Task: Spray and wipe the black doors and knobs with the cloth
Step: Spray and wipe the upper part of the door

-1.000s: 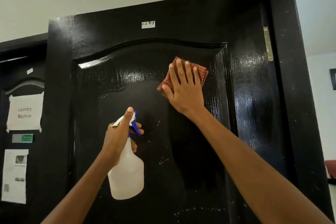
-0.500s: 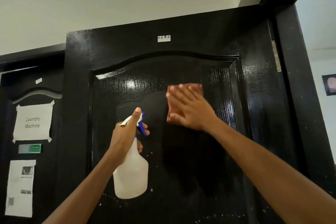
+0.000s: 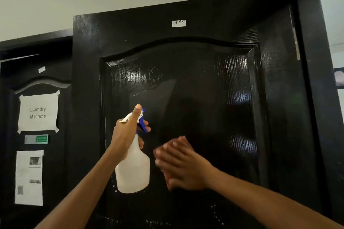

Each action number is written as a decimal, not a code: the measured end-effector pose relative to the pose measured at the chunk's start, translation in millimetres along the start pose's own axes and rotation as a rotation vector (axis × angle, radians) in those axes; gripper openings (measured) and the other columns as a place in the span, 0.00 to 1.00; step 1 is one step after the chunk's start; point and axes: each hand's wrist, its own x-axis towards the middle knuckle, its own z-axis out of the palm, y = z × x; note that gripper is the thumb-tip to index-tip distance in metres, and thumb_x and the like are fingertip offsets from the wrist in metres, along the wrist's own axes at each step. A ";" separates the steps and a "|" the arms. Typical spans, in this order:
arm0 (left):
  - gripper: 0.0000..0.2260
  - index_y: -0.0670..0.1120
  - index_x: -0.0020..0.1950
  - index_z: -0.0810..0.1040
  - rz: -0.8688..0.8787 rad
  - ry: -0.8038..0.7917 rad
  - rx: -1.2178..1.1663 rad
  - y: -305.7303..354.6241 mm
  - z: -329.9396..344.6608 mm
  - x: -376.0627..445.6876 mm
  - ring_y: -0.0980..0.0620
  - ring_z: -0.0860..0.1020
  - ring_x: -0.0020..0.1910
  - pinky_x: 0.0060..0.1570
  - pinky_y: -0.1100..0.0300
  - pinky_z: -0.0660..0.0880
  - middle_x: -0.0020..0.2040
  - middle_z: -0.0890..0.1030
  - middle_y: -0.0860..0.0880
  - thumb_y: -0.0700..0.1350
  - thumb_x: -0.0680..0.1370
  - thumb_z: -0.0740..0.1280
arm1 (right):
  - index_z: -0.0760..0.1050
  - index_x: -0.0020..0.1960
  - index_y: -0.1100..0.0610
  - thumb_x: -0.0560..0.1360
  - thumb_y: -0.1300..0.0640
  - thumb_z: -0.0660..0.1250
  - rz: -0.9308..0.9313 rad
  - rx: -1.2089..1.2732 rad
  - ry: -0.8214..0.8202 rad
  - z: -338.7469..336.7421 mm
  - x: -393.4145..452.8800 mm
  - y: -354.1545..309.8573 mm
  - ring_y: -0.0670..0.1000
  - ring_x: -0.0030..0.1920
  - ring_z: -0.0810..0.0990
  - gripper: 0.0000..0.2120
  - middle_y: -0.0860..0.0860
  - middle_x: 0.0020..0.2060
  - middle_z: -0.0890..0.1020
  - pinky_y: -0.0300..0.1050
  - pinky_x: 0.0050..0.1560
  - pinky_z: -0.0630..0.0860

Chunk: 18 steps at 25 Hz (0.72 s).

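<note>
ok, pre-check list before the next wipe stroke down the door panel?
1. Cloth under palm: cannot tell. The right hand is motion-blurred; only a reddish edge of the cloth shows past the fingers.
2. Right hand flat on the door: ok, as far as the blur allows.
3. Spray bottle secured: ok, the left hand grips its neck, bottle upright.
4. Nozzle aimed at panel: ok, blue trigger faces the door.
5. Panel below wiped: not ok, white droplets speckle the lower panel.
6. Knob reachable: cannot tell, no knob in view.
</note>
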 end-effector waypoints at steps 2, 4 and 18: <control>0.30 0.39 0.49 0.82 0.001 -0.013 0.011 -3.5 -2.8 1.0 0.47 0.77 0.24 0.26 0.59 0.75 0.43 0.86 0.41 0.66 0.78 0.58 | 0.39 0.84 0.48 0.85 0.34 0.47 -0.243 -0.055 -0.142 9.5 -11.6 -11.1 0.53 0.81 0.28 0.35 0.49 0.83 0.37 0.57 0.77 0.24; 0.30 0.39 0.49 0.82 0.006 -0.010 0.008 -3.4 -4.9 4.8 0.47 0.76 0.24 0.26 0.58 0.75 0.43 0.86 0.42 0.67 0.78 0.58 | 0.41 0.84 0.46 0.84 0.34 0.48 -0.220 -0.072 -0.091 0.6 -0.3 17.7 0.53 0.82 0.31 0.35 0.49 0.84 0.40 0.56 0.79 0.28; 0.29 0.40 0.50 0.81 0.066 0.104 0.000 -0.5 -64.1 18.2 0.49 0.77 0.24 0.26 0.58 0.76 0.42 0.86 0.42 0.67 0.78 0.59 | 0.47 0.85 0.52 0.84 0.34 0.48 0.235 0.050 0.228 -22.3 103.7 5.2 0.60 0.83 0.39 0.36 0.55 0.84 0.43 0.65 0.81 0.46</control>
